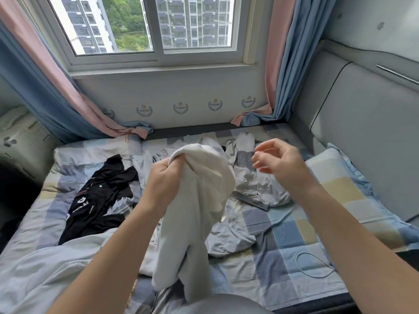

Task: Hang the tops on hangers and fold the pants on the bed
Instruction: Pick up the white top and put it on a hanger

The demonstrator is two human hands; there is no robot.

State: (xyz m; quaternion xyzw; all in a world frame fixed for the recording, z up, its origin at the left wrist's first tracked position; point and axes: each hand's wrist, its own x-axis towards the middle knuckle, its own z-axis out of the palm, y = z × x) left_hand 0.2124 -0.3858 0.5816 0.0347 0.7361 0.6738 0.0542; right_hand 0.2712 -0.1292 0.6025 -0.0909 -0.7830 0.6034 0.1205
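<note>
L fingers [174, 163] are curled tight round a bunched fold of the white garment [204, 200]. The L hand [163, 177] holds it up above the bed [294, 245], w/ the rest of the cloth hanging down in two long lobes toward the camera. Can't tell if it's a top or pants. R fingers [263, 165] are loosely curled & a bit blurred, nothing seen in them. The R hand [278, 162] hangs in the air just right of the garment, not touching it. Both forearms are bare, coming in from the bottom corners.

Under the hands, mid-bed, is a crumpled pile of pale grey clothes [260, 184], w/ a dark strip [251, 199] at its near edge. Left of that, a black garment [97, 200] w/ white print lies on the checked sheet. A white duvet [45, 264] is bunched at near left. A checked pillow [340, 177] sits at right against the grey padded headboard [362, 121]. A thin cord loop [315, 266] lies on the sheet, near right.

Behind the bed is a window [149, 30] w/ pink & blue curtains [56, 87] each side, hems resting at the bed's far edge.
</note>
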